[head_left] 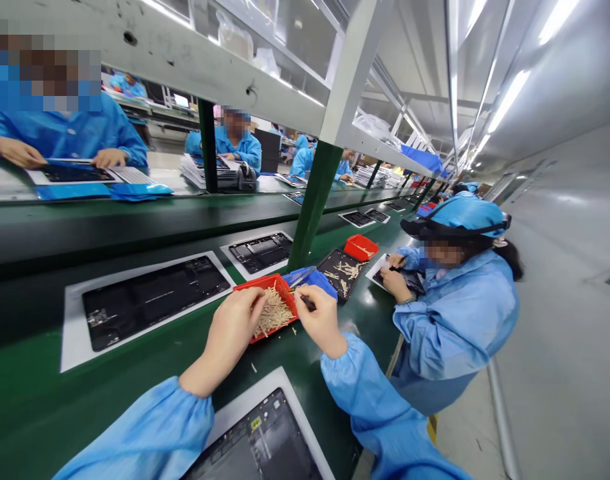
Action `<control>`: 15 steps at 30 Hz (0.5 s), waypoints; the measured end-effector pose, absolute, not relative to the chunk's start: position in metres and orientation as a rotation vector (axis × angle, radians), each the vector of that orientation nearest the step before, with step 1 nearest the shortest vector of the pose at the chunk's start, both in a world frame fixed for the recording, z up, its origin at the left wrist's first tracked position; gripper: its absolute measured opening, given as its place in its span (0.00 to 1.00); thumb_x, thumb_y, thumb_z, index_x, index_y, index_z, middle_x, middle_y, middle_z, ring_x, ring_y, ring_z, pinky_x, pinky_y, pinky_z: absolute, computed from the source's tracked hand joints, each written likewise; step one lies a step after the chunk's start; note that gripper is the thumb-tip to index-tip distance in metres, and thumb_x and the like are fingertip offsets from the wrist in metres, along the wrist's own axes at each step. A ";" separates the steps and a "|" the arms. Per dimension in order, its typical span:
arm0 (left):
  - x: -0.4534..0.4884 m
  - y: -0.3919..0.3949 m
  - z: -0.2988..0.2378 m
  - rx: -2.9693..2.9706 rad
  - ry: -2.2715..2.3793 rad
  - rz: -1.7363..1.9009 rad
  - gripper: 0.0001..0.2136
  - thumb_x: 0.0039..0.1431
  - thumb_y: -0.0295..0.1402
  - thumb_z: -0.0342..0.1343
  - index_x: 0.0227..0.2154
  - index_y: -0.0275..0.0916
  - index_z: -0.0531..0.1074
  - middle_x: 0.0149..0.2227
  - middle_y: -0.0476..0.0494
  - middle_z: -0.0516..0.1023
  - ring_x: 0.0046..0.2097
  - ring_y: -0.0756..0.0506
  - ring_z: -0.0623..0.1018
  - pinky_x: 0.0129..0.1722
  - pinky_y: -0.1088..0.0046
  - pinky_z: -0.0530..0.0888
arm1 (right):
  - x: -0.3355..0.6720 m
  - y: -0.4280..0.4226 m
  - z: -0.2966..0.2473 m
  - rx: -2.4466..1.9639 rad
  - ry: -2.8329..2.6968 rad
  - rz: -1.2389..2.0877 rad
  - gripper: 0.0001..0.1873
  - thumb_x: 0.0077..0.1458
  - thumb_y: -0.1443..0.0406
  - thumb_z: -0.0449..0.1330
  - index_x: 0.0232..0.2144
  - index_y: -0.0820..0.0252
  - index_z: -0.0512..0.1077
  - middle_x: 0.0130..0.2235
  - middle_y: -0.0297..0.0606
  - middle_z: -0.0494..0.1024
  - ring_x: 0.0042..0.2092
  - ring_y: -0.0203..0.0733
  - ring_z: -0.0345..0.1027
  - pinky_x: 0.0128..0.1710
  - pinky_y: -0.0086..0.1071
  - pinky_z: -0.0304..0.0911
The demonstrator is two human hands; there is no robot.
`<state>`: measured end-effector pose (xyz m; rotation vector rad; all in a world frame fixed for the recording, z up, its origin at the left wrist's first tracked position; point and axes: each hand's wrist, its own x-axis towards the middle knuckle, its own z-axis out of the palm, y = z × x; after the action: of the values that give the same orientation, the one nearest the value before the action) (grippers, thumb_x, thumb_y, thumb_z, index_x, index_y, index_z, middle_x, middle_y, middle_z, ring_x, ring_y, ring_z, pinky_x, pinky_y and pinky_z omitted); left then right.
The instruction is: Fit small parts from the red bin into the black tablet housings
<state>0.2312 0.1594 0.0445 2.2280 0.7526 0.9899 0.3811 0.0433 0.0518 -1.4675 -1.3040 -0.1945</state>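
My left hand [232, 330] reaches into a red tray [245, 285] heaped with thin tan strips [273, 312], its fingers curled among them. To the right of the tray, my right hand [321, 321] is closed around a dark slim tool [307, 302] that points toward the tray. An open black tablet chassis on a white sheet [265, 437] lies just below my forearms. Both my arms wear light blue sleeves.
Several more chassis on white sheets [149, 297] lie along the green belt. A blue tray [312, 279] and a black tray with strips [342, 270] sit beyond my hands. A co-worker in blue [455, 307] works at the right, others across the line. A green post [312, 203] rises ahead.
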 end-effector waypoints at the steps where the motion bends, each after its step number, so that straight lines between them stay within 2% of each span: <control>1: 0.228 0.154 0.047 2.213 0.722 1.008 0.14 0.63 0.42 0.49 0.38 0.41 0.77 0.42 0.39 0.82 0.46 0.38 0.79 0.50 0.59 0.72 | 0.378 0.044 0.050 -1.474 -1.336 -0.201 0.07 0.61 0.67 0.58 0.33 0.59 0.76 0.34 0.40 0.80 0.36 0.41 0.74 0.38 0.34 0.68; 4: 0.219 0.134 0.052 2.144 0.642 1.035 0.17 0.63 0.42 0.49 0.45 0.41 0.77 0.50 0.39 0.81 0.52 0.39 0.78 0.57 0.59 0.70 | 0.366 0.047 0.047 -1.491 -1.414 -0.202 0.08 0.60 0.67 0.57 0.33 0.59 0.76 0.33 0.40 0.79 0.35 0.42 0.73 0.38 0.34 0.68; 7: 0.210 0.118 0.056 2.044 0.635 1.024 0.17 0.60 0.42 0.52 0.47 0.42 0.77 0.50 0.40 0.81 0.52 0.40 0.78 0.56 0.60 0.71 | 0.351 0.046 0.050 -1.426 -1.484 -0.146 0.08 0.60 0.67 0.57 0.36 0.59 0.77 0.34 0.40 0.80 0.36 0.42 0.74 0.38 0.35 0.69; 11: 0.191 0.115 0.059 1.833 0.745 0.952 0.15 0.56 0.45 0.59 0.41 0.42 0.77 0.40 0.42 0.81 0.39 0.43 0.78 0.40 0.66 0.75 | 0.341 0.041 0.058 -1.320 -1.383 0.062 0.09 0.61 0.62 0.59 0.34 0.58 0.79 0.32 0.39 0.79 0.34 0.42 0.73 0.37 0.35 0.69; 15: 0.162 0.117 0.057 1.591 0.757 0.813 0.18 0.55 0.50 0.60 0.35 0.39 0.77 0.30 0.46 0.78 0.29 0.47 0.74 0.29 0.71 0.73 | 0.339 0.033 0.059 -1.223 -1.134 0.295 0.24 0.68 0.51 0.49 0.35 0.59 0.79 0.29 0.38 0.74 0.31 0.39 0.69 0.30 0.33 0.67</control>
<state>0.1618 0.1173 0.0567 1.5910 0.7574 0.8135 0.3393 0.0329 0.0594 -1.2228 -1.1336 0.2948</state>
